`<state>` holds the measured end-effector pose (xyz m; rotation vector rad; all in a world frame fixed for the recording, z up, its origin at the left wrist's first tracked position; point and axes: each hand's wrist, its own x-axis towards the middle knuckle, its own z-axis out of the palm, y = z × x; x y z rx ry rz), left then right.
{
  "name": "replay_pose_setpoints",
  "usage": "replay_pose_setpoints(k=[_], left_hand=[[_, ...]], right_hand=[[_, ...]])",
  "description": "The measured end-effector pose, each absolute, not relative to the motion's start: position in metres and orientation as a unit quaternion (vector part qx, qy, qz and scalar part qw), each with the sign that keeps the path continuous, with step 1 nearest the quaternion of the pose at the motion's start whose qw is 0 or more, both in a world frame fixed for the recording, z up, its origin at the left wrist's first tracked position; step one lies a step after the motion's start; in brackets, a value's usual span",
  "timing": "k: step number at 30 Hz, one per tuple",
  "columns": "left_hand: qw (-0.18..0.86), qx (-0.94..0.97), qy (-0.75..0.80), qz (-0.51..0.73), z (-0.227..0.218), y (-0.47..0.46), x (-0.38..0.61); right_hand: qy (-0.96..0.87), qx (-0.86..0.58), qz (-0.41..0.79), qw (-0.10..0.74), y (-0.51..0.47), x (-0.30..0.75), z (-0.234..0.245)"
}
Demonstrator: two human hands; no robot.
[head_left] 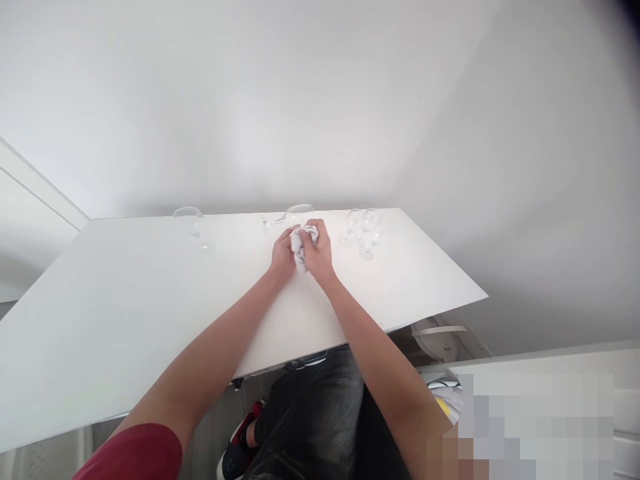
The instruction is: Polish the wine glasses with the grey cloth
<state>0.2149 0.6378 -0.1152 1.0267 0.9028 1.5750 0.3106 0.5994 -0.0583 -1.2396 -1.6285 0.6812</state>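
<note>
A crumpled white cloth is bunched between my hands above the white table. My right hand is closed around it, thumb pressed on top. From the other side, my left hand grips the cloth with curled fingers. Just beyond my fingers a clear stemmed glass appears tilted, its stem pointing left; I cannot tell whether my hands touch it. Several clear stemmed glasses stand close together to the right. Another stemmed glass is farther left, near the back edge.
A pale wall rises behind the table's back edge. At the lower right are a round white object under the table's level and a white surface. My legs are below the table's front edge.
</note>
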Motion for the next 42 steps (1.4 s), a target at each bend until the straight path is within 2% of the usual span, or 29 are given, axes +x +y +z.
replay_pose_setpoints(k=[3, 6, 9, 12, 16, 19, 22, 26, 32, 38, 42], left_hand=[[0.625, 0.351, 0.292, 0.634, -0.104, 0.632, 0.218], [0.660, 0.288, 0.273, 0.638, -0.100, 0.629, 0.220], [0.643, 0.270, 0.291, 0.655, -0.102, 0.630, 0.220], [0.610, 0.271, 0.305, 0.679, -0.106, 0.633, 0.217], [0.576, 0.251, 0.302, 0.717, -0.107, 0.635, 0.212], [0.578, 0.238, 0.305, 0.719, -0.105, 0.634, 0.210], [0.611, 0.241, 0.305, 0.690, -0.104, 0.634, 0.210], [0.630, 0.270, 0.306, 0.660, -0.106, 0.635, 0.212], [0.551, 0.313, 0.344, 0.693, -0.106, 0.632, 0.214], [0.480, 0.377, 0.402, 0.682, -0.104, 0.627, 0.221], [0.458, 0.388, 0.393, 0.697, -0.107, 0.628, 0.222]], right_hand=[[-0.649, -0.467, 0.320, 0.509, 0.621, 0.336, -0.085], [-0.670, -0.437, 0.350, 0.487, 0.630, 0.342, -0.106], [-0.680, -0.406, 0.379, 0.479, 0.628, 0.342, -0.111], [-0.659, -0.354, 0.422, 0.512, 0.627, 0.345, -0.108], [-0.516, -0.326, 0.527, 0.591, 0.635, 0.352, -0.109], [-0.412, -0.335, 0.563, 0.634, 0.645, 0.353, -0.116], [-0.364, -0.358, 0.562, 0.651, 0.649, 0.351, -0.120], [-0.427, -0.341, 0.533, 0.646, 0.647, 0.350, -0.118], [-0.382, -0.382, 0.562, 0.626, 0.645, 0.346, -0.118], [-0.361, -0.410, 0.487, 0.682, 0.645, 0.348, -0.117], [-0.396, -0.388, 0.519, 0.650, 0.641, 0.348, -0.116]])
